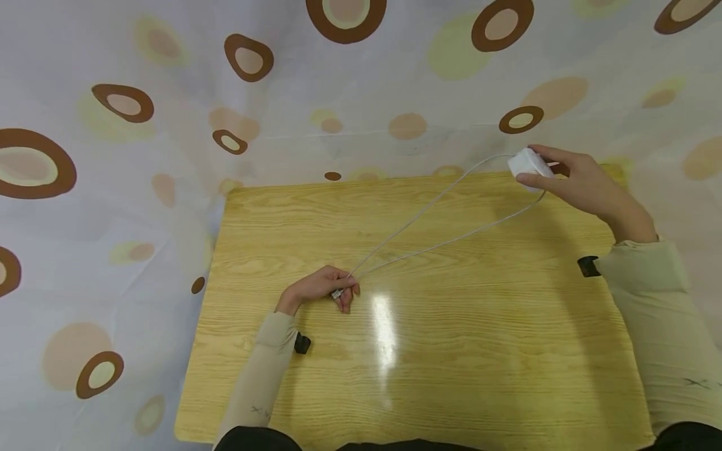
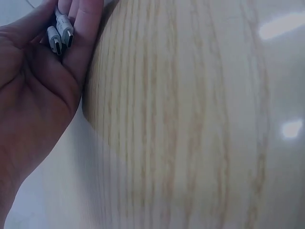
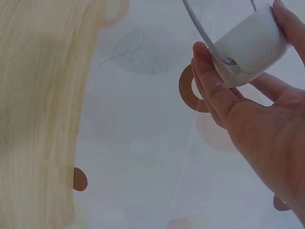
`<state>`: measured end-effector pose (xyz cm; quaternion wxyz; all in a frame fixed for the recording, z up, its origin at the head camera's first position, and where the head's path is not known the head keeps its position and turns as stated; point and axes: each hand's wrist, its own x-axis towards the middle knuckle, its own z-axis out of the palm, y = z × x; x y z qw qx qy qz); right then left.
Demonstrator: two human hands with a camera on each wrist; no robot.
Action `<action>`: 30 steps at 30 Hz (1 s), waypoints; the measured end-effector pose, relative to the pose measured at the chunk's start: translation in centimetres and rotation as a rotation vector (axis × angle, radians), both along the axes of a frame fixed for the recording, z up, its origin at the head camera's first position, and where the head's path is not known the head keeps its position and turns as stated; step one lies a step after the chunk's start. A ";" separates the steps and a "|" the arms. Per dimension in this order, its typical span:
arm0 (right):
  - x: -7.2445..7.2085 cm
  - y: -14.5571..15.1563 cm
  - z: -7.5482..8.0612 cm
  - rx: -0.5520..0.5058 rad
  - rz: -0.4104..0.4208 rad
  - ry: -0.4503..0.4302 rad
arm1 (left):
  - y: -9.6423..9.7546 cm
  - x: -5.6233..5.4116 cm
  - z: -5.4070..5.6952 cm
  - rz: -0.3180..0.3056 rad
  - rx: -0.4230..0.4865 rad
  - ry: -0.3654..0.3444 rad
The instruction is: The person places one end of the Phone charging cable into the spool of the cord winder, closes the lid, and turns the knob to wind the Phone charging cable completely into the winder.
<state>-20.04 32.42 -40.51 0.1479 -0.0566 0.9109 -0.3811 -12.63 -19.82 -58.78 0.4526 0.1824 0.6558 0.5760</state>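
Observation:
My right hand (image 1: 592, 188) holds a white cylindrical case (image 1: 527, 164) between thumb and fingers, raised near the far right edge of the table. Grey-white cable (image 3: 200, 28) comes out of a slot in the case's side. Two strands of this cable (image 1: 451, 242) stretch across the table to my left hand (image 1: 324, 285), forming a long narrow loop. There the thumb and fingers pinch the cable ends. In the left wrist view, two small white plugs (image 2: 56, 43) with metal tips lie side by side, poking out toward the palm.
A wooden table (image 1: 429, 351) spreads below both hands. Behind it and to the left hangs a pale sheet (image 1: 186, 125) with brown and yellow rounded shapes. Black wrist mounts (image 1: 303, 343) show at both sleeves.

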 end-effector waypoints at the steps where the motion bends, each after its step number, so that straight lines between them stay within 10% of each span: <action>1: 0.0 0.0 0.0 -0.001 -0.003 -0.009 | -0.1 0.1 0.0 0.001 0.000 0.003; 30: 0.5 1.8 -1.3 -0.005 0.011 -0.075 | -0.6 0.6 -0.1 -0.030 0.057 0.014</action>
